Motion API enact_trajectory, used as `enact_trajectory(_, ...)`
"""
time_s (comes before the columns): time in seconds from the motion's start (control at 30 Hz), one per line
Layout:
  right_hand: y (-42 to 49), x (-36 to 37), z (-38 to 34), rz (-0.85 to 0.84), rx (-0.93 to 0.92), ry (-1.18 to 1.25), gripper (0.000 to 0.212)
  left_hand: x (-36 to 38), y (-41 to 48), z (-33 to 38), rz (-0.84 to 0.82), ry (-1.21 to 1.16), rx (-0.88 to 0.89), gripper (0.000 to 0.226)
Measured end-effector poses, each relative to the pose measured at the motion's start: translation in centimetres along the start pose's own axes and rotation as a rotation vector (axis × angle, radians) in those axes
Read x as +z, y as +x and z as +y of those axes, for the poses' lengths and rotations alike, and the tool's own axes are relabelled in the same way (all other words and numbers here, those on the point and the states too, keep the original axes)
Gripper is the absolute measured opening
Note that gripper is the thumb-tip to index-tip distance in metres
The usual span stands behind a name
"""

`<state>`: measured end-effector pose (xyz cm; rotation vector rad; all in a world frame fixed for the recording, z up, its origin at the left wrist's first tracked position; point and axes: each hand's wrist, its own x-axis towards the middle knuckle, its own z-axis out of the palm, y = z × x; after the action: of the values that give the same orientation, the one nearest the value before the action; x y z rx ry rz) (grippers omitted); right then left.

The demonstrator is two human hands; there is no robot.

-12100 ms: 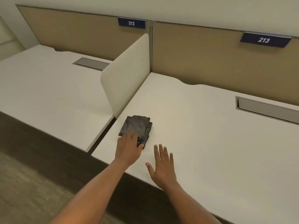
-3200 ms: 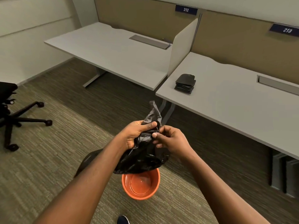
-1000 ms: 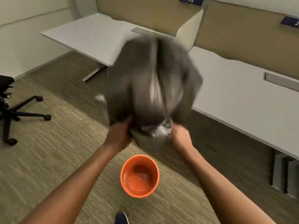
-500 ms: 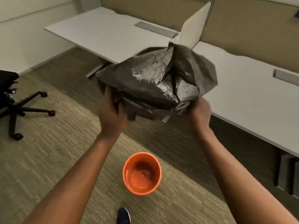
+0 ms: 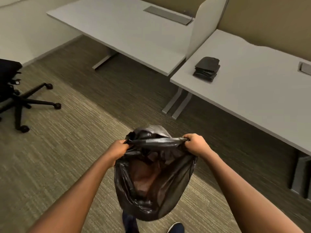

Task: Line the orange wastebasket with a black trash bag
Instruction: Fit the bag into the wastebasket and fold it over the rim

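Note:
A black trash bag (image 5: 161,195) hangs open in front of me, its mouth facing up and stretched between both hands. My left hand (image 5: 119,148) grips the rim on the left, my right hand (image 5: 196,145) grips it on the right. A dull orange-brown tone shows through the thin plastic inside the bag. The orange wastebasket itself is hidden behind the bag. A stack of folded black bags (image 5: 207,68) lies on the near corner of the right desk (image 5: 252,84).
A second white desk (image 5: 126,31) with a divider panel (image 5: 200,29) stands at the back. A black office chair (image 5: 18,95) sits on the carpet at the left. Desk legs (image 5: 176,105) reach the floor ahead. My shoes (image 5: 175,227) show at the bottom edge.
The puffed-up bag came down from chest height to low in front of me, mouth now open upward. It now covers the orange wastebasket, which was in plain view before.

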<state>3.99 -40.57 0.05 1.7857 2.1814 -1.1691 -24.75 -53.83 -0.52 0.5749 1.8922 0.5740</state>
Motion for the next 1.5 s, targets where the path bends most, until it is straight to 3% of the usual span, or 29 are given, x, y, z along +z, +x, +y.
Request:
enact_trajectory(0.27,2.2,3.8,1.8,0.093,0.170,0.187,0.024,0.0,2.0,-2.6,0.078,-0.347,-0.070,0.021)
enact_trajectory(0.57,6.2,12.6,2.0,0.151,0.313,0.674,0.028,0.6,8.1,-7.6,0.065,-0.391,-0.154,0.026)
enact_trajectory(0.8,10.6,20.7,4.8,0.170,0.368,0.684,0.018,3.9,13.8,-13.6,0.069,-0.282,-0.159,0.027)
enact_trajectory(0.93,13.4,24.5,7.7,0.154,0.370,0.678,0.023,6.4,17.4,-17.0,0.065,-0.315,-0.165,0.008)
enact_trajectory(1.03,15.9,26.9,10.2,0.098,0.387,0.677,0.022,8.3,20.3,-19.1,0.078,-0.350,-0.185,0.006)
enact_trajectory(1.3,21.6,32.1,16.1,-0.082,0.281,0.685,0.019,12.3,27.2,-24.5,-0.005,-0.439,-0.266,0.017)
enact_trajectory(1.5,26.5,34.0,18.5,-0.072,0.293,0.707,0.018,13.1,32.8,-26.4,0.084,-0.472,-0.313,0.022)
